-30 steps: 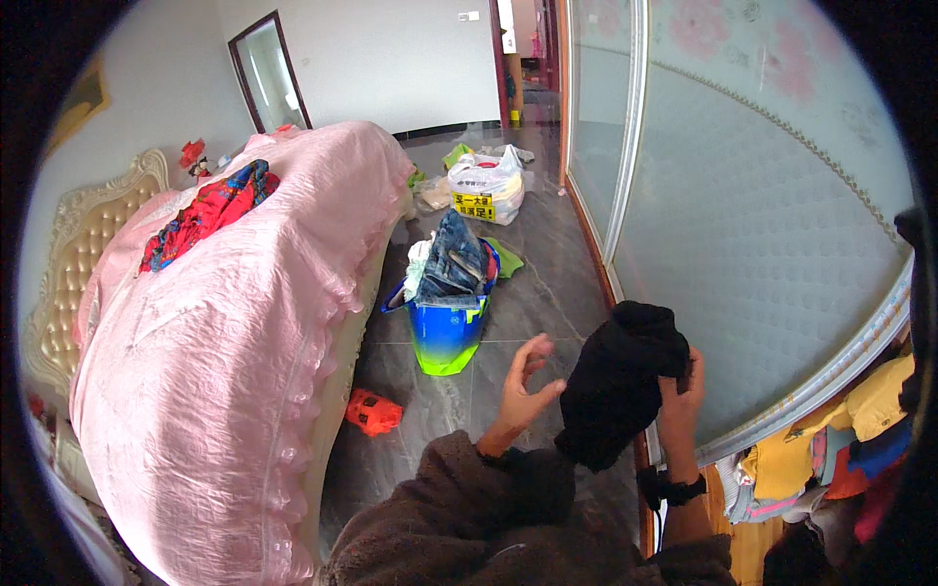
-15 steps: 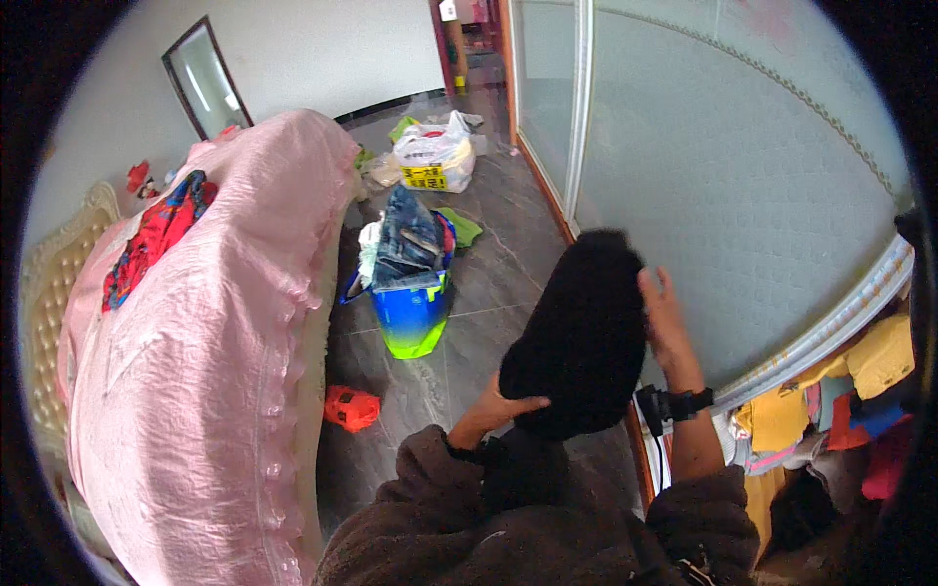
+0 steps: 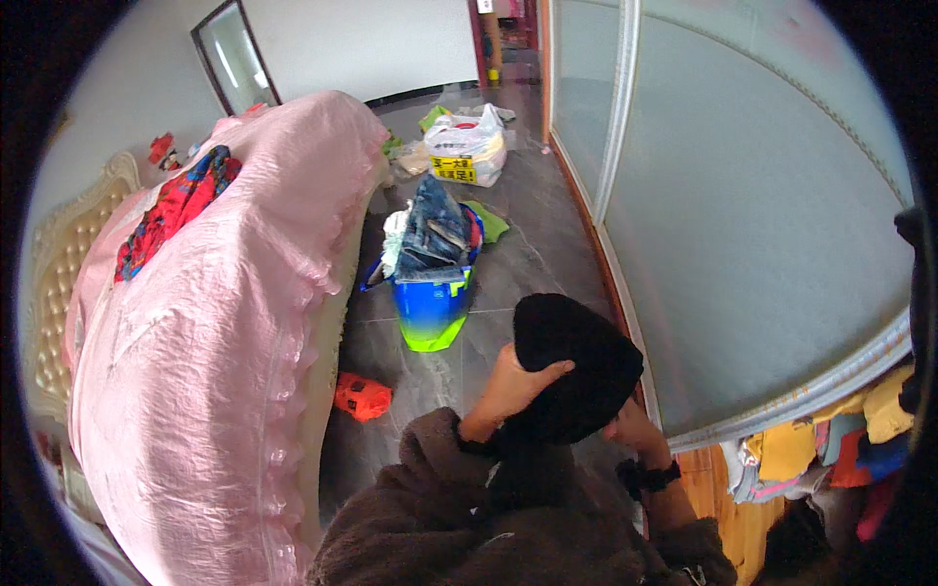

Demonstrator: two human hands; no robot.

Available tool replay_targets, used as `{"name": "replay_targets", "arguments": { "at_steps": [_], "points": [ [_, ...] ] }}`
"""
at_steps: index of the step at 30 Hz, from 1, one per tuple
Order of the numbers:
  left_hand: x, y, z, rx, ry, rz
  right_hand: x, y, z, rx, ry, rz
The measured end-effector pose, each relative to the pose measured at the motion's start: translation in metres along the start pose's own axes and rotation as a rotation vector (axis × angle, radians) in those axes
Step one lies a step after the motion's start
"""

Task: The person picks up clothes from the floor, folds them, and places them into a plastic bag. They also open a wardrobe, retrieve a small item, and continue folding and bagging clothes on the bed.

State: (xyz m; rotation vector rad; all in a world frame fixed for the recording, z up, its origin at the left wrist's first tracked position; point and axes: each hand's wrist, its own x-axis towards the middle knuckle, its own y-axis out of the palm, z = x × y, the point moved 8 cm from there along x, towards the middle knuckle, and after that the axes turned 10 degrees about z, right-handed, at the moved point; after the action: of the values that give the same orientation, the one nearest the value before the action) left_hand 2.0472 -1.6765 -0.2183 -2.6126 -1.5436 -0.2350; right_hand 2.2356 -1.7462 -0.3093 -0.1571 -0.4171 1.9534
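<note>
A folded piece of black cloth (image 3: pixel 576 361), perhaps a garment, is held between my two hands in front of my body; its exact kind does not show. My left hand (image 3: pixel 516 391) grips its left side, with the thumb lying across the front and the other fingers hidden behind. At its lower right edge my right hand (image 3: pixel 637 430) holds on, most of its fingers covered by the cloth. Both wrists wear dark bands.
A pink-covered bed (image 3: pixel 225 361) takes up the left, with red patterned cloth (image 3: pixel 176 215) on it. On the dark floor stand a blue-green bag of jeans (image 3: pixel 435 308), a white plastic bag (image 3: pixel 469 146) and a red bundle (image 3: pixel 362 397). Right: sliding wardrobe door (image 3: pixel 743 225), folded clothes (image 3: pixel 787 449).
The black cloth has come lower and closer to my body and looks more compact. My right hand has moved down from its upper right side to its lower edge.
</note>
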Motion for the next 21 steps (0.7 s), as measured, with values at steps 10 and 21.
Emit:
{"name": "replay_targets", "arguments": {
  "at_steps": [10,21],
  "points": [
    [0.019,-0.071,0.114,-0.048,-0.276,0.203,0.021,0.032,-0.026,0.606,0.245,-0.444],
    [0.123,-0.231,0.220,1.428,0.112,-0.107,-0.120,-0.018,-0.109,0.772,0.557,-0.837]
  ]
}}
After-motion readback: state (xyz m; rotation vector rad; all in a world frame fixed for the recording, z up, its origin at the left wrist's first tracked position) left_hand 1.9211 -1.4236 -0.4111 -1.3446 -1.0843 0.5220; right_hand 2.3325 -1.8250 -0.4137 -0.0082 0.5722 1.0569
